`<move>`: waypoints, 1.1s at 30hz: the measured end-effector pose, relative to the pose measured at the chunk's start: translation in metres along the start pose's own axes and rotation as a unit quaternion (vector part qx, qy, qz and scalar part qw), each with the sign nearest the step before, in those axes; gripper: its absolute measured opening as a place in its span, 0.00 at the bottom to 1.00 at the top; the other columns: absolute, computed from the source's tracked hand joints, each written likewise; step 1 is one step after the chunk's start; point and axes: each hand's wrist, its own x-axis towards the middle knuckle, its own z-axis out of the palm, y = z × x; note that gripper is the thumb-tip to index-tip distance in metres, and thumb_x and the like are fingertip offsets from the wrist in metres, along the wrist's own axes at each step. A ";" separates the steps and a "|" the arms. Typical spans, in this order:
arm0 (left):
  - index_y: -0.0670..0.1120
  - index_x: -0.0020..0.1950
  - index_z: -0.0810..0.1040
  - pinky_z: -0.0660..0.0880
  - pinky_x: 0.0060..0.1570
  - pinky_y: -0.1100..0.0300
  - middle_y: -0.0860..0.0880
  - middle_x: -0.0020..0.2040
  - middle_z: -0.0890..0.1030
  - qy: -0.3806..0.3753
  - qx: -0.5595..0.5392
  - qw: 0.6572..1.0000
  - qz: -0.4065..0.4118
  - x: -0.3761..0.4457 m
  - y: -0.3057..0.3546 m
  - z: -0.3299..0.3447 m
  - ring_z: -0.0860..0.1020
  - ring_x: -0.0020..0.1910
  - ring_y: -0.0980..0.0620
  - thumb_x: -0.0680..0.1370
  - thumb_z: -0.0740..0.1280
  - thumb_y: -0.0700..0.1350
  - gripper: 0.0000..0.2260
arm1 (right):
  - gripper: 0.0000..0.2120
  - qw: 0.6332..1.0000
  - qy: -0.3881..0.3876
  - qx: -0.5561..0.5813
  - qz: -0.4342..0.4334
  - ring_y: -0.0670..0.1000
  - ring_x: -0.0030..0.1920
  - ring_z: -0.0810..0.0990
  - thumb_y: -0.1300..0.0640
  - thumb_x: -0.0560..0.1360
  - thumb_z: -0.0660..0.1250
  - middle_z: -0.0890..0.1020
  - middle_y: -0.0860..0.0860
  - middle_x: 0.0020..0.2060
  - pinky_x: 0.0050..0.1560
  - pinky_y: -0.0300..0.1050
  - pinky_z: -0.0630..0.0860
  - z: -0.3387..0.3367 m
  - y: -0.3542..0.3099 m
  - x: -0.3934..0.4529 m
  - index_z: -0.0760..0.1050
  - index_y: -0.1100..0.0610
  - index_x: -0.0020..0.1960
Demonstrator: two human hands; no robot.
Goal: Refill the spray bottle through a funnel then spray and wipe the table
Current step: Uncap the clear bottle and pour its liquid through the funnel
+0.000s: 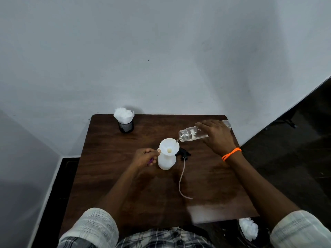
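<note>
**Pouring water into the spray bottle**

Your left hand [145, 157] was closed around the rim tab of the white funnel [169, 146], steadying it where it sat in the neck of the white spray bottle [166, 161], which stood upright near the middle of the desk [107, 167]. Your right hand [215, 135] was wrapped around the clear water bottle [190, 134], tipped almost level with its open mouth just over the funnel's right edge and a thin trickle leaving it.

The black spray head [184, 154] lay on the desk just behind and to the right of the spray bottle, its clear tube [180, 178] trailing toward you. A black cup of white tissues [124, 116] stood at the far left corner.

The spray bottle looked like thin, light plastic, so it would probably tip easily while partly filled; holding it low on the body would likely be steadier than holding the funnel alone. The funnel sat loose and could rock. The clear bottle appeared smooth and could turn slippery if wet, so a full grip round its middle suited it. The tube seemed soft and springy.
</note>
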 end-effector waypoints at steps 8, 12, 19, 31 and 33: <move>0.37 0.46 0.85 0.71 0.25 0.65 0.45 0.34 0.82 0.004 0.000 1.000 0.005 -0.001 -0.003 -0.001 0.76 0.28 0.54 0.76 0.75 0.46 0.12 | 0.26 1.000 0.011 -0.003 -0.010 0.58 0.54 0.82 0.61 0.63 0.79 0.85 0.52 0.53 0.55 0.53 0.77 0.001 -0.002 0.000 0.82 0.54 0.60; 0.36 0.47 0.85 0.71 0.25 0.64 0.44 0.35 0.81 0.001 0.002 1.000 0.006 0.000 -0.003 -0.001 0.77 0.30 0.53 0.76 0.75 0.46 0.12 | 0.25 1.000 0.016 -0.002 -0.013 0.58 0.54 0.83 0.61 0.63 0.79 0.85 0.52 0.53 0.55 0.53 0.77 0.002 -0.002 0.000 0.82 0.55 0.60; 0.36 0.46 0.85 0.71 0.25 0.64 0.45 0.33 0.81 0.008 -0.002 1.000 0.000 0.000 -0.003 0.000 0.76 0.28 0.54 0.76 0.76 0.46 0.11 | 0.24 0.999 0.026 0.005 -0.020 0.59 0.53 0.83 0.63 0.62 0.79 0.86 0.53 0.52 0.54 0.54 0.77 0.000 -0.006 -0.002 0.83 0.55 0.58; 0.36 0.47 0.85 0.71 0.25 0.64 0.45 0.34 0.81 0.012 -0.004 1.000 -0.005 -0.003 -0.003 -0.002 0.77 0.30 0.53 0.76 0.76 0.46 0.11 | 0.27 1.000 0.013 0.010 0.001 0.59 0.52 0.83 0.62 0.61 0.79 0.85 0.52 0.51 0.54 0.53 0.77 0.009 -0.008 -0.004 0.82 0.54 0.59; 0.37 0.47 0.85 0.71 0.25 0.64 0.46 0.34 0.81 0.018 -0.004 1.000 -0.009 -0.004 -0.001 -0.003 0.77 0.29 0.53 0.76 0.75 0.45 0.10 | 0.28 1.000 0.003 0.013 0.007 0.59 0.52 0.83 0.61 0.60 0.79 0.85 0.51 0.52 0.54 0.53 0.77 0.011 -0.009 -0.005 0.82 0.54 0.60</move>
